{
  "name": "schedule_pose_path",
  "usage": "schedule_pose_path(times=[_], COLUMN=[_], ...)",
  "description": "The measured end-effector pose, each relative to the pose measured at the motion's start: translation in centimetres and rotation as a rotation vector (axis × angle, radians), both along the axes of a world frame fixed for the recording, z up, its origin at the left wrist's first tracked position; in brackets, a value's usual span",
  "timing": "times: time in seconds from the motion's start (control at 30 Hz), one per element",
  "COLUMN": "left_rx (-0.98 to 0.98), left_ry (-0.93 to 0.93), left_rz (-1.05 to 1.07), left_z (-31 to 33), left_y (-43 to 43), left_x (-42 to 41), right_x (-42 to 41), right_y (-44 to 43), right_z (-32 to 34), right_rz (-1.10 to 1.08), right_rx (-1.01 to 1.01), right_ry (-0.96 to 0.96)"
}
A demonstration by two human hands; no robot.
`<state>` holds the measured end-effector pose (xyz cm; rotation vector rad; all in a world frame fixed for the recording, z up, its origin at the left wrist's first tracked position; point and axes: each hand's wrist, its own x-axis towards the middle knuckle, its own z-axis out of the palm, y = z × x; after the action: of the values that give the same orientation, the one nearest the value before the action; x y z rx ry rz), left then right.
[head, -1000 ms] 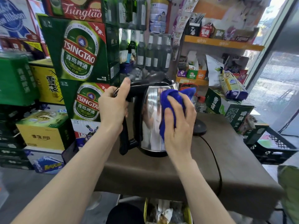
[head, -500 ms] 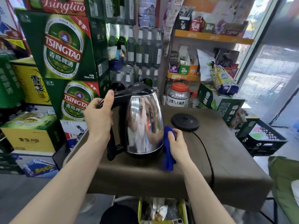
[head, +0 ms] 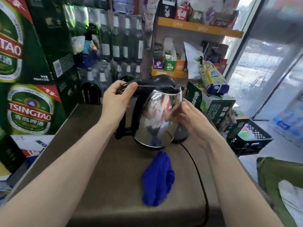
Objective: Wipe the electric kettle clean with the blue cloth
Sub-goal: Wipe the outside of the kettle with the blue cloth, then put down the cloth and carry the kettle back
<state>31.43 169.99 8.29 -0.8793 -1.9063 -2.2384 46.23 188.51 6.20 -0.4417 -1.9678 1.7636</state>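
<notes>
Two bare forearms reach up from the bottom corners of the frame over our brown-covered table. Nearest to us, just below centre, the blue cloth lies crumpled on the tabletop with neither hand touching it. Right of it a black power cord curves from the bottom edge up toward the black kettle base, which sits on the table behind the kettle's lower right side.

At centre stands the stainless steel electric kettle, tilted a little to the right; we cannot tell whether its bottom rests on the table or is lifted just off it. Our left hand has its fingers wrapped around the top of the kettle's black handle, thumb laid along it. Our right hand holds nothing: fingers are spread and loosely curved against the kettle's right wall, though motion blur hides whether they press on it.

Farther back, green Tsingtao beer cartons are stacked at the left edge, rows of green bottles fill the upper middle, and orange shelves with small packets occupy the upper right. A black plastic crate sits at the right.
</notes>
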Motion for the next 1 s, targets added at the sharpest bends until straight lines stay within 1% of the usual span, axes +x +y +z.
schedule_pose_path(times=[0.07,0.17,0.23,0.33,0.53,0.7,0.83,0.9,1.0], left_rx=[-0.095,-0.23,-0.26,-0.291,-0.275,-0.197,-0.221,-0.214,-0.127], left_ry=[0.055,0.107,0.118,0.139,0.116,0.009,0.04,0.032,-0.122], left_rz=[-0.079,-0.226,-0.289,-0.32,-0.326,-0.249,-0.164,-0.172,-0.25], left_z=[-0.2,-0.6,-1.1,-2.1,-3.7,-4.8,-5.5,-5.8,-6.7], left_y=[3.0,6.7,8.8,11.2,13.8,14.2,13.2,12.5,11.5], left_x=[-1.9,-4.1,-5.2,-6.3,-7.6,-7.3,-6.4,-6.0,-5.2], right_x=[-0.5,-1.1,-1.6,-2.3,-3.0,-2.8,-2.5,-2.8,-3.3], right_y=[2.4,5.5,7.4,9.4,10.8,10.2,9.1,8.8,8.8], right_z=[0.1,0.0,-0.1,-1.1,-2.9,-2.7,-3.5,-3.7,-3.8], right_rz=[-0.062,-0.137,-0.179,-0.237,-0.306,-0.324,-0.292,-0.292,-0.303], right_rx=[-0.008,0.04,0.027,-0.031,-0.006,0.092,0.133,0.131,0.141], right_ry=[0.047,0.064,0.067,0.06,0.057,0.015,0.037,0.029,0.012])
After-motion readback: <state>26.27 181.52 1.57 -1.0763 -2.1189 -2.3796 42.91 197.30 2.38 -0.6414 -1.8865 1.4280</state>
